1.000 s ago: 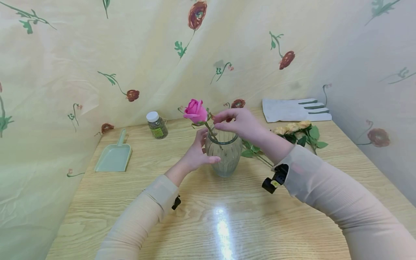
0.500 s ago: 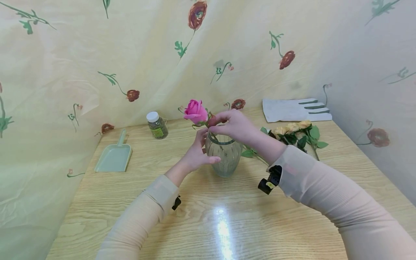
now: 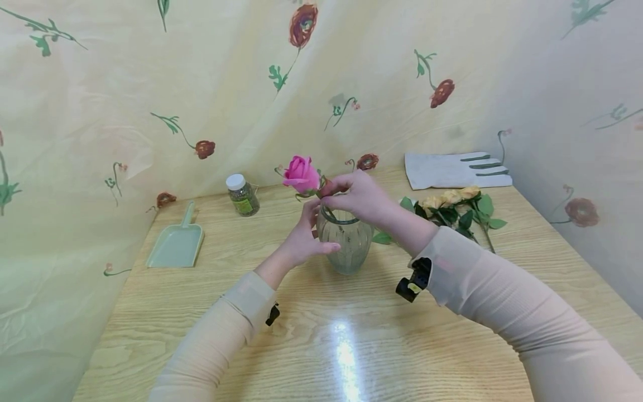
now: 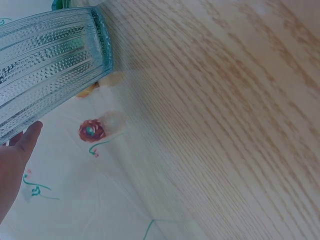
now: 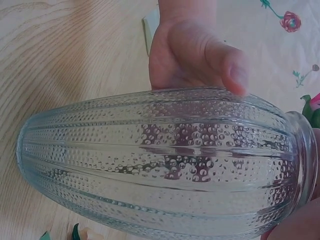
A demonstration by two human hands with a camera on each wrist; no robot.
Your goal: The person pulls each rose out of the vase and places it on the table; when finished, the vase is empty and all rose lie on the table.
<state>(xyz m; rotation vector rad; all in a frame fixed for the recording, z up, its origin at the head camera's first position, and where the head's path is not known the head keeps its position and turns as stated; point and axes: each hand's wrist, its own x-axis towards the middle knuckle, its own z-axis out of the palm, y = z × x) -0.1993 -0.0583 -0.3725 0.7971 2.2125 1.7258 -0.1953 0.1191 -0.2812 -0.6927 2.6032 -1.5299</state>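
A ribbed clear glass vase (image 3: 346, 248) stands upright on the table, and my left hand (image 3: 301, 240) holds its left side, thumb across the front. Its dimpled glass fills much of the right wrist view, with the left thumb (image 5: 235, 75) against the wall. One pink rose (image 3: 301, 176) leans left out of the vase's mouth, its stem inside. Just under the bloom, my right hand (image 3: 359, 195) pinches the stem over the rim; its fingertips partly cover the stem there. In the left wrist view, left-hand fingers (image 4: 27, 142) lie along the glass.
Several cream-yellow roses (image 3: 452, 198) with green leaves lie right of the vase. Behind them is a white and green glove (image 3: 452, 170). A white-capped jar (image 3: 243, 195) and a pale green dustpan (image 3: 176, 245) are on the left. A flowered curtain (image 3: 226, 84) backs the table.
My right hand has moved slightly left and down, and its fingers have come together on the rose stem. The left hand and the vase have stayed in place.
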